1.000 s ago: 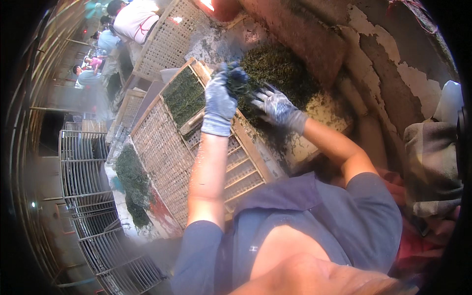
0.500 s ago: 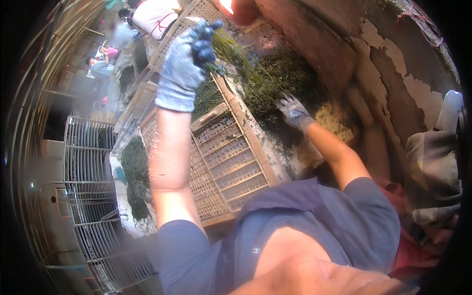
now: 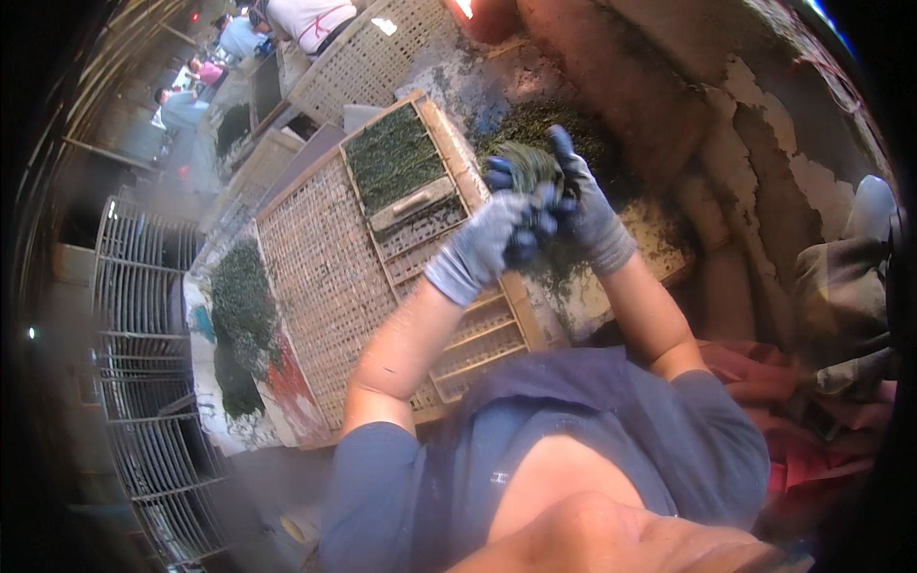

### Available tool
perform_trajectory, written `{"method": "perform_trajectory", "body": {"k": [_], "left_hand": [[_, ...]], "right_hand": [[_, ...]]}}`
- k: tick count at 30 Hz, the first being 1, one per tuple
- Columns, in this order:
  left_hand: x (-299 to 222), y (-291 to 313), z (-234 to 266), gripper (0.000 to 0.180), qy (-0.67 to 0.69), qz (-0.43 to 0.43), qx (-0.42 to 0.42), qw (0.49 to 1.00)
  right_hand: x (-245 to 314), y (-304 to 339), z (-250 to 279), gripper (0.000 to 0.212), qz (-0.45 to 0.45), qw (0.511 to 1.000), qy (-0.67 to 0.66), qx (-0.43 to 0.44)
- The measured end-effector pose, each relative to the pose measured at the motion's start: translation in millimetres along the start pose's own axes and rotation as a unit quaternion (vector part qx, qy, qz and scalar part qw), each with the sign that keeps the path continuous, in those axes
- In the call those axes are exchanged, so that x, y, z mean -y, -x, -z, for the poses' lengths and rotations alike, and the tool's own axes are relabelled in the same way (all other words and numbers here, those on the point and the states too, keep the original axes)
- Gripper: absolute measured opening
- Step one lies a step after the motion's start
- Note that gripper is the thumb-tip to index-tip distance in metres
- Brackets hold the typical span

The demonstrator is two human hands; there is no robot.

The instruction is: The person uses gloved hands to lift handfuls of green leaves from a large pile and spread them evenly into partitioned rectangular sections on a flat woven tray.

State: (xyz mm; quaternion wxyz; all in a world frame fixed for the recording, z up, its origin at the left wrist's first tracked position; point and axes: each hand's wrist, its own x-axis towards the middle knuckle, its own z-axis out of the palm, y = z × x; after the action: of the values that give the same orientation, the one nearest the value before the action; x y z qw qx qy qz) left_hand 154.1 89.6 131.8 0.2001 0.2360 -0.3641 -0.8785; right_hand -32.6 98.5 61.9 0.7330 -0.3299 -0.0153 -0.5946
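My left hand [image 3: 492, 239], in a grey glove with dark blue fingers, closes on a clump of green leafy strands [image 3: 523, 164]. My right hand [image 3: 594, 215], gloved alike, presses against the clump's other side, one finger or thumb pointing up. Blur hides exactly how the fingers meet. Both hands are over the right edge of a wooden frame [image 3: 444, 129] with slatted compartments. Green material [image 3: 394, 158] fills its far compartment, and a wooden bar [image 3: 415, 204] lies across that one's near edge. Beyond my right hand is a dark green heap [image 3: 568, 119].
The frame rests on a woven bamboo screen [image 3: 320, 272]. Another green pile [image 3: 244, 301] lies left of it. A slatted rack [image 3: 143, 325] stands at the far left, a peeling wall [image 3: 755, 162] at the right. Other people [image 3: 306, 21] are at the far left.
My left hand has come down and right from above the frame, bringing the green strands. My right hand has risen from the heap to meet it.
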Motion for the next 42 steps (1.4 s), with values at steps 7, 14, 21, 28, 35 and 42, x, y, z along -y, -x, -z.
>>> {"method": "perform_trajectory", "body": {"k": [7,14,21,28,35,42], "left_hand": [[50.0,158.6,121.4,0.035,-0.12,0.084,-0.275,0.95],[-22.9,274.2,266.0,0.045,-0.35,-0.154,-0.507,0.773],[111.3,162.3,247.6,0.071,-0.765,-0.166,-0.486,0.387],[113.1,125.0,254.0,0.06,-0.771,-0.215,-0.446,0.401],[116.0,136.9,262.0,0.051,-0.76,-0.172,-0.471,0.412],[92.2,220.7,238.5,0.044,-0.698,-0.258,-0.548,0.383]], "right_hand": [[-101.1,23.5,101.3,0.077,-0.041,0.913,0.405,-0.038],[-241.8,-84.6,93.1,0.042,-0.059,0.609,0.784,-0.108],[-243.9,-92.3,70.2,0.03,0.018,0.793,0.577,-0.193],[-139.7,-60.0,165.7,0.046,-0.185,0.783,0.442,-0.397],[-157.7,-76.7,31.1,0.039,-0.066,0.838,0.448,-0.304],[-255.3,-88.6,8.4,0.029,-0.037,0.696,0.716,-0.039]]}}
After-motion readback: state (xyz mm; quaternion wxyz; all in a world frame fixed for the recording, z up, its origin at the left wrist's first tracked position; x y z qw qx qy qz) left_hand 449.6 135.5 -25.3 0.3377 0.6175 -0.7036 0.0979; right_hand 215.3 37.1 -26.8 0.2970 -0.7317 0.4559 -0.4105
